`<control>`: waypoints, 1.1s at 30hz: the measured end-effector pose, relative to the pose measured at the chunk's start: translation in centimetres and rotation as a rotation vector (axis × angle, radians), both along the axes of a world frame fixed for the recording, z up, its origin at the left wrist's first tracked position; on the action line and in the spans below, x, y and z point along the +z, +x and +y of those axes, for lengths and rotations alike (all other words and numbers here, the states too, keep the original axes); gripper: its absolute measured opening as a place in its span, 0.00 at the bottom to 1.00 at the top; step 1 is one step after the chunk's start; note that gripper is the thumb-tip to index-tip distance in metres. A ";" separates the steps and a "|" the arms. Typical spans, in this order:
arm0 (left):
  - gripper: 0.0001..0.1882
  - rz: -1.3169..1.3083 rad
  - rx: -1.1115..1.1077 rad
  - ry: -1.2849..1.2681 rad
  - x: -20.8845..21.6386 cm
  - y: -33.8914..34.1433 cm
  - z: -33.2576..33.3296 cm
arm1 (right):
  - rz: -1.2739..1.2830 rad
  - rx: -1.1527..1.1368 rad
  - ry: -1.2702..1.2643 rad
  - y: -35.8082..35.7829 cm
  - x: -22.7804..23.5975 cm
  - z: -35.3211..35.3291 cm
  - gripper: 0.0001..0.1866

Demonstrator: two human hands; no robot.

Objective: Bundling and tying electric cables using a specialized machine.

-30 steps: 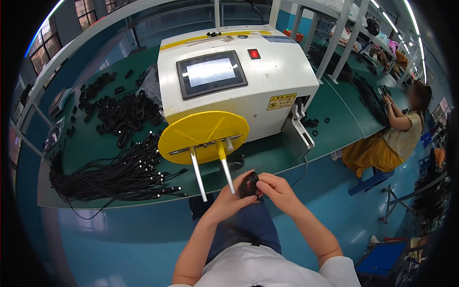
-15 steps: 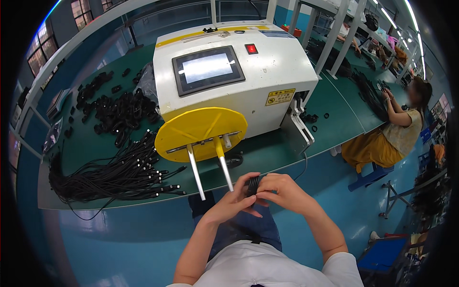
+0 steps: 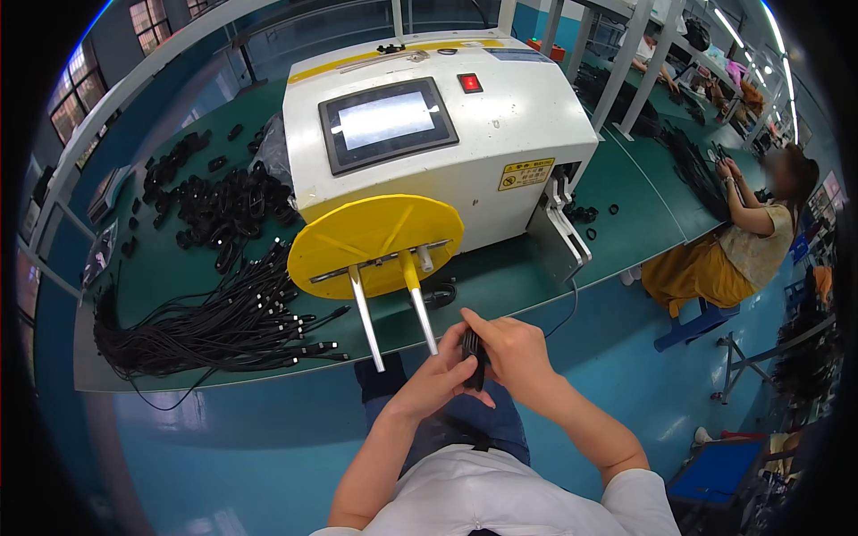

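A small coil of black cable [image 3: 476,355] is between my hands, just in front of the table edge. My left hand [image 3: 441,373] grips it from the left, thumb across its near side. From the right, my right hand [image 3: 518,351] closes on the coil, its index finger stretched along the top; its other fingertips are partly hidden. Just beyond my hands is the yellow disc [image 3: 357,246] of a white winding machine [image 3: 500,116], with two metal rods [image 3: 367,322] pointing toward me. Another coiled black cable [image 3: 441,296] lies on the table beside the disc.
Straight black cables with pale plugs [image 3: 214,326] lie bundled at the left of the green table [image 3: 179,284]. Behind them is a pile of coiled cables [image 3: 237,207]. A metal bracket [image 3: 560,239] juts from the machine's right side. A co-worker [image 3: 760,223] sits at the far right.
My right hand has turned, its index finger now reaching over the top of the coil. The coil has tilted more upright in my left hand.
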State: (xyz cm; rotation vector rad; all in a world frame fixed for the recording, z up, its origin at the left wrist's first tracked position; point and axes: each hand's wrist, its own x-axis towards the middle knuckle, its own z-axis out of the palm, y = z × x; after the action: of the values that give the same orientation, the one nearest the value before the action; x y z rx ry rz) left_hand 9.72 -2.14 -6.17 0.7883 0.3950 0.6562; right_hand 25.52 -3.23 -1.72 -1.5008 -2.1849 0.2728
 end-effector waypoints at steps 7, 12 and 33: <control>0.36 -0.044 -0.058 -0.056 -0.7 -1.6 0.5 | 0.082 0.069 0.144 -0.1 -1.1 0.2 0.28; 0.34 -0.082 -0.076 -0.143 -0.3 -1.6 1.2 | -0.016 0.037 0.025 0.2 -0.4 1.0 0.22; 0.33 -0.194 0.170 -0.229 -0.5 -1.4 0.5 | 0.171 0.218 0.044 -0.2 0.2 -1.6 0.11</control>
State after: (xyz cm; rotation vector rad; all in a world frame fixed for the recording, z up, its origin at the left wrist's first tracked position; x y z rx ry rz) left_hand 8.36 -1.60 -6.71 0.4716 0.3549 0.8227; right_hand 25.30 -4.81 -1.53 -1.1710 -2.2009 0.4062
